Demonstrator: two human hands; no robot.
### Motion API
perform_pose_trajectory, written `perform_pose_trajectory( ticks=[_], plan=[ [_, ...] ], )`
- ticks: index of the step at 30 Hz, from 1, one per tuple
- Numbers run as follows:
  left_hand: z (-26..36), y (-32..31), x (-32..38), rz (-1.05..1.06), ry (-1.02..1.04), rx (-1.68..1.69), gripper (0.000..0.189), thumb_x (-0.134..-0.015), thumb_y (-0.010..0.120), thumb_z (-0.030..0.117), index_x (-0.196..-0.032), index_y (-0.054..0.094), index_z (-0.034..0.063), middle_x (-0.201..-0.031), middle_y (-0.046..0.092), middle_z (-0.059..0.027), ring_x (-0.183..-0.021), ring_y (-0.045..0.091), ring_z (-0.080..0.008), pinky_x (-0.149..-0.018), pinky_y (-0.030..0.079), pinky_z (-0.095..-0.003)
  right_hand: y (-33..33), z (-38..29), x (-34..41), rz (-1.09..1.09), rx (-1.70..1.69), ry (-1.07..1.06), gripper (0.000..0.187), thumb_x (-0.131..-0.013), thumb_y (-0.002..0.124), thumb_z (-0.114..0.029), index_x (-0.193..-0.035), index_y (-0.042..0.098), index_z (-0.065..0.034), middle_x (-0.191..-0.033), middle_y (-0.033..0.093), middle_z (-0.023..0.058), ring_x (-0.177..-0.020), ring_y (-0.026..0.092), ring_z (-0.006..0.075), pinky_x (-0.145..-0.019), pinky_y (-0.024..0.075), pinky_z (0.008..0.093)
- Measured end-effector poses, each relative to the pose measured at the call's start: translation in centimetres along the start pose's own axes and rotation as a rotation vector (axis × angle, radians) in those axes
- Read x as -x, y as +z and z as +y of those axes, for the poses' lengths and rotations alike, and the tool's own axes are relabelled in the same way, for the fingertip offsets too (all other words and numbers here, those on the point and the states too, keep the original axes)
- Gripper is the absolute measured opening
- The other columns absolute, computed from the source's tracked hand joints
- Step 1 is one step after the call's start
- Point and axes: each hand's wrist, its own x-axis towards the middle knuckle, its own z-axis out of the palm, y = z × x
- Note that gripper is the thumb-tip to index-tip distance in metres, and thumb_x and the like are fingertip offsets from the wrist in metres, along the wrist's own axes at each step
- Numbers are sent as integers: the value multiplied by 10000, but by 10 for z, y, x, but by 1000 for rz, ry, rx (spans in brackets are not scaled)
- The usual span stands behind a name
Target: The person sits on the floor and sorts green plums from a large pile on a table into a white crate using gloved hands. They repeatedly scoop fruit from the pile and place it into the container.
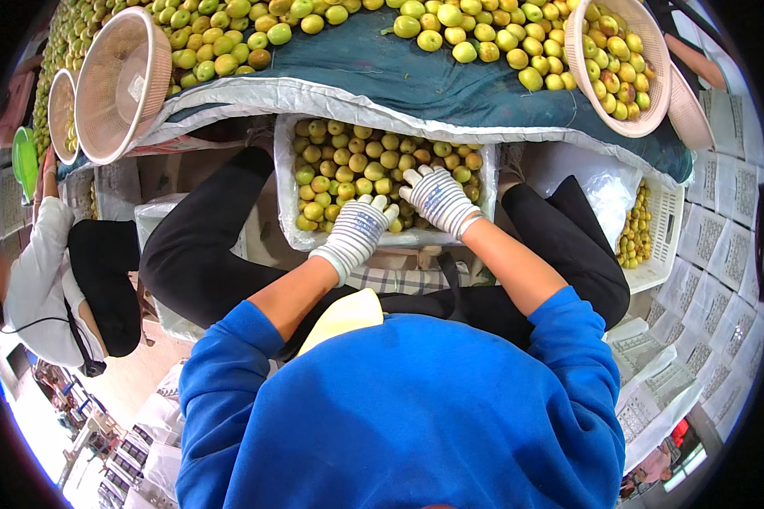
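Note:
Between my knees stands a crate lined with clear plastic [286,184], holding a layer of yellow-green jujubes [356,162], some blushed brown. My left hand [360,230], in a white knit glove with grey stripes, rests palm down over the near edge of the fruit, thumb apart from the fingers. Farther right, my right hand [441,198] wears a matching glove and lies on the fruit with its fingers spread. No fruit shows held in either hand; the undersides of both are hidden.
A blue-green cloth [369,70] with loose jujubes overhangs the crate's far side. Pink plastic baskets stand left [159,83] and right [659,95], the right one holding fruit. A white crate [665,235] sits right of my leg. Another person [44,273] sits at left.

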Motion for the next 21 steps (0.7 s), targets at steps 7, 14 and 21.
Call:
perform_pose_trajectory(
  ticks=[7, 14, 21],
  plan=[
    [9, 0, -13, -14, -4, -20, 225, -888, 547, 125, -1088, 630, 62, -975, 619, -155, -874, 646, -296, -697, 536, -409, -20, -5, 1, -54, -74, 85, 188, -836, 624, -182, -1001, 676, -108, -1004, 626, 84, -972, 609, 271, -835, 513, 411],
    [-25, -28, 30, -191, -483, 109, 264, -876, 559, 165, -1085, 632, 22, -1042, 652, -235, -975, 663, -361, -824, 541, -452, -38, -27, -81, -60, -149, 226, 418, -906, 605, -292, -1279, 571, -108, -1205, 615, 112, -1109, 591, 300, -900, 493, 431],
    [-43, -5, 43, -413, -631, 144, 323, -787, 746, 220, -1065, 716, 58, -1053, 719, -156, -999, 694, -309, -835, 563, -436, -33, -46, -114, -190, -48, 273, 451, -841, 695, -321, -1254, 590, -170, -1242, 602, 96, -1145, 551, 290, -915, 446, 486]
  ],
)
